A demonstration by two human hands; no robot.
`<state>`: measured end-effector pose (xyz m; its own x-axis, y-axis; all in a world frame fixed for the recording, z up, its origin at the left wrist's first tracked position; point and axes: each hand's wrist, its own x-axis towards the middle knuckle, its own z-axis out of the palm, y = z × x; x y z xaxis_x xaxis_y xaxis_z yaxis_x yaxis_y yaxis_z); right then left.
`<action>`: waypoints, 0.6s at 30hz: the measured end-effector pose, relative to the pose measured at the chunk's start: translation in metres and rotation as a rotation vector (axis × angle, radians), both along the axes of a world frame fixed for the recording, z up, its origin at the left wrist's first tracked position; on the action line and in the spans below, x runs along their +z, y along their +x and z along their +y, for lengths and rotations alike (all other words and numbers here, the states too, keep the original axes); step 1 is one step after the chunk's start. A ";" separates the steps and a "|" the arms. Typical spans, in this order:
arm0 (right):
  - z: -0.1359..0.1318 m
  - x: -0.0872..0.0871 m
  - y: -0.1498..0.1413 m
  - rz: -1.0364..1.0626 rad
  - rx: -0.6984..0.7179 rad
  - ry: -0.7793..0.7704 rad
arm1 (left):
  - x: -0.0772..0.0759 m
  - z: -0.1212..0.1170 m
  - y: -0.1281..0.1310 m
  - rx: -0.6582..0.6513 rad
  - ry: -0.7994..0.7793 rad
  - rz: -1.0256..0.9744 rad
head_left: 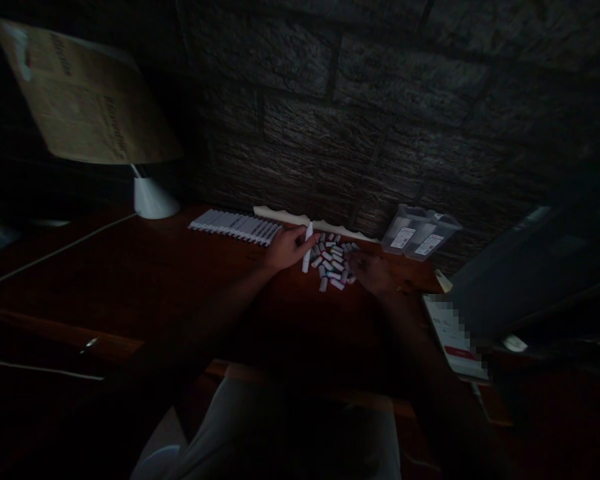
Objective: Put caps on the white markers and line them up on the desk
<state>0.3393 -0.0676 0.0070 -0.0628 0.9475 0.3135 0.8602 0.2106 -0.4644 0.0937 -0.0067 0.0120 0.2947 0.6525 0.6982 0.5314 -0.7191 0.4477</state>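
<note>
Head view: left grip (pixel 285 248) holds a pen (pixel 307 261); right grip (pixel 375 272), beside caps (pixel 337 265), too dark to tell. A nudge could scatter them.

Lamp (pixel 155 198) on desk (pixel 145 267), beside stone-textured wall (pixel 300 107).

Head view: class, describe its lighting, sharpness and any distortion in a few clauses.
Head view: very dim overall; the left hand and white marker comparatively bright, the right hand murky, the forearms fading towards black; small print on the container labels too soft to read; lampshade steeply slanted, perhaps partly lens distortion; blocky pixelation along the pale printed item.
</note>
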 end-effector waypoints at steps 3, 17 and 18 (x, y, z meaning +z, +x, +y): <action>0.002 0.002 0.016 0.007 -0.104 -0.038 | 0.000 -0.001 0.000 -0.003 0.001 0.004; 0.006 -0.003 0.025 0.009 -0.155 -0.101 | 0.002 -0.003 0.001 -0.011 0.007 -0.015; 0.007 -0.004 0.026 -0.005 -0.179 -0.110 | 0.002 -0.003 0.001 -0.010 0.009 -0.014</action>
<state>0.3656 -0.0609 0.0035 0.1083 0.9721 0.2081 0.8818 0.0028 -0.4716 0.0944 -0.0097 0.0145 0.2912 0.6434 0.7080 0.5177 -0.7284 0.4489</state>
